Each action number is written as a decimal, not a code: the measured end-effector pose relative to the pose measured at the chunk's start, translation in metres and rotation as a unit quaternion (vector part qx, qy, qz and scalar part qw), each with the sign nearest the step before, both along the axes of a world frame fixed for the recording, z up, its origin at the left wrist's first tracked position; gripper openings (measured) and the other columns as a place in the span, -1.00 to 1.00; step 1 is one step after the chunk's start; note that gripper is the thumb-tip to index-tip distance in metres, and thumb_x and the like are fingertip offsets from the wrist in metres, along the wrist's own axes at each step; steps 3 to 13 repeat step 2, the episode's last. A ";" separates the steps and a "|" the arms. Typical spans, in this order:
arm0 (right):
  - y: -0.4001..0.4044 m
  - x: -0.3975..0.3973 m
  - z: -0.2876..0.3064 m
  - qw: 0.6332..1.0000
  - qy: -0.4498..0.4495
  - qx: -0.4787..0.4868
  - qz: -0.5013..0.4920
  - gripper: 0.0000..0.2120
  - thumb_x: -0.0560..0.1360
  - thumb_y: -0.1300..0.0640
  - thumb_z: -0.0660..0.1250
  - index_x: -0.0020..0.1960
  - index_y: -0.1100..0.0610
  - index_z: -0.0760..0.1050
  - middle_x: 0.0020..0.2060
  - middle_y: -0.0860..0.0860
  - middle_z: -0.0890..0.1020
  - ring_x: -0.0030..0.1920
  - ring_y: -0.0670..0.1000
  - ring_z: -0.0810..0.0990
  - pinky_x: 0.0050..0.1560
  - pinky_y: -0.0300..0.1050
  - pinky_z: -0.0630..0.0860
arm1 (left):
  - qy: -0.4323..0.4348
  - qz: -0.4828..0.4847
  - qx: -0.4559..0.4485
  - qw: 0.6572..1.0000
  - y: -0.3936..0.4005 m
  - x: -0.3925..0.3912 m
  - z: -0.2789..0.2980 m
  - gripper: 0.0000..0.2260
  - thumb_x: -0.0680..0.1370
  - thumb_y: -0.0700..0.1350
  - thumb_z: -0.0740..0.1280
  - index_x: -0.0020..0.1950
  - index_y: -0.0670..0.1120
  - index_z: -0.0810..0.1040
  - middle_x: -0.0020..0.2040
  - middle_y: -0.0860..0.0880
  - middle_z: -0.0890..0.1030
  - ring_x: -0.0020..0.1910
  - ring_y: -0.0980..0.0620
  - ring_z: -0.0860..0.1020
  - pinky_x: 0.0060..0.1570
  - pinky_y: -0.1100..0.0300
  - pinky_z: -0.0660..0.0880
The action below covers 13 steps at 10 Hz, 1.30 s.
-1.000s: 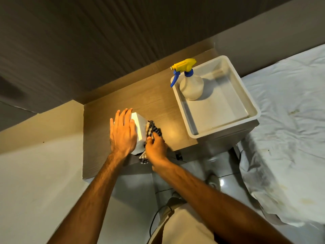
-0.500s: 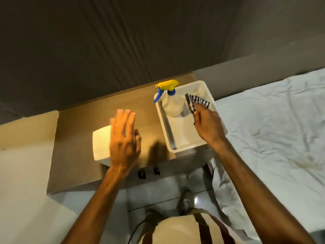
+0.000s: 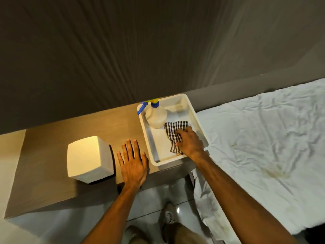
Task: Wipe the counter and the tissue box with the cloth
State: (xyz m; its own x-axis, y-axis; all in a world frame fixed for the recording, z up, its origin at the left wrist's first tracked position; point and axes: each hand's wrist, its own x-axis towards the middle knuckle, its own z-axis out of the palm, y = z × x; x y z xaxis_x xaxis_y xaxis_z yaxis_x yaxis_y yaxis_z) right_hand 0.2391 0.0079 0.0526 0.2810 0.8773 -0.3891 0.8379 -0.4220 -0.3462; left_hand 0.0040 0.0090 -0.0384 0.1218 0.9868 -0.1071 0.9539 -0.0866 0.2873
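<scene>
A white tissue box (image 3: pixel 87 158) stands on the wooden counter (image 3: pixel 44 173), left of centre. My left hand (image 3: pixel 132 163) lies flat and open on the counter just right of the box, apart from it. The black-and-white checked cloth (image 3: pixel 174 132) lies spread on the floor of a white tray (image 3: pixel 198 120) at the counter's right end. My right hand (image 3: pixel 190 144) rests on the cloth inside the tray, fingers curled over its near part.
A spray bottle (image 3: pixel 155 115) with a blue and yellow trigger stands in the tray's far left corner, beside the cloth. A bed with a rumpled white sheet (image 3: pixel 263 147) fills the right side. A dark panelled wall (image 3: pixel 123 50) rises behind the counter. Tiled floor lies below.
My right hand carried the cloth from the tissue box over to the tray and lowered it onto the tray floor. My left hand left the box and came down on the counter.
</scene>
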 end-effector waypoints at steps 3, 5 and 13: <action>-0.011 -0.003 0.002 0.998 0.011 0.048 -0.030 -0.50 0.59 -0.01 0.37 0.49 0.03 0.38 0.50 0.10 0.36 0.45 0.18 0.43 0.41 0.21 0.50 | 0.010 0.000 -0.008 1.000 0.004 0.000 -0.005 -0.40 0.71 0.15 -0.04 0.70 0.00 -0.14 0.72 -0.12 -0.11 0.71 -0.15 -0.12 0.66 -0.23 -0.14; -0.011 -0.003 0.002 0.998 0.011 0.048 -0.030 -0.50 0.59 -0.01 0.37 0.49 0.03 0.38 0.50 0.10 0.36 0.45 0.18 0.43 0.41 0.21 0.50 | 0.010 0.000 -0.008 1.000 0.004 0.000 -0.005 -0.40 0.71 0.15 -0.04 0.70 0.00 -0.14 0.72 -0.12 -0.11 0.71 -0.15 -0.12 0.66 -0.23 -0.14; -0.011 -0.003 0.002 0.998 0.011 0.048 -0.030 -0.50 0.59 -0.01 0.37 0.49 0.03 0.38 0.50 0.10 0.36 0.45 0.18 0.43 0.41 0.21 0.50 | 0.010 0.000 -0.008 1.000 0.004 0.000 -0.005 -0.40 0.71 0.15 -0.04 0.70 0.00 -0.14 0.72 -0.12 -0.11 0.71 -0.15 -0.12 0.66 -0.23 -0.14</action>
